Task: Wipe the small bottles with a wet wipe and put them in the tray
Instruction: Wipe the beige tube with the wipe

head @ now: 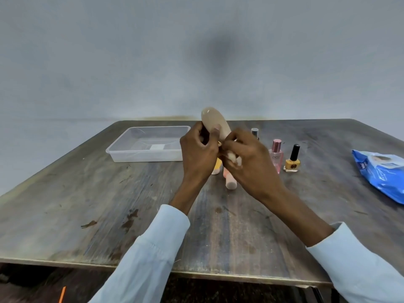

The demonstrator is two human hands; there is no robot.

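Both hands were up over the middle of the worn wooden table [109, 204], working on one beige bottle [215, 124] held tilted in the air, its flat base turned toward the person and its neck pointing down and to the right. The left hand [197, 153] had its fingers curled round the body of the bottle, the thumb pressed on its near face. The right hand [247, 159] was closed round the lower, neck end, with something pale showing between its fingers; I could not tell whether that was a wipe or part of the bottle. Below the hands a pink bottle [230, 182] lay on its side on the table, and just left of it stood a small yellow-topped one [216, 167], mostly hidden by the left wrist. To the right stood three more in a loose row: a grey-capped bottle [255, 133] half behind the right hand, a pink perfume bottle [276, 157], and a yellow nail polish [292, 159] with a black cap. The clear plastic tray [122, 153] sat to the left, well apart from them, and the blue pack of wipes [382, 173] lay at the far right edge.
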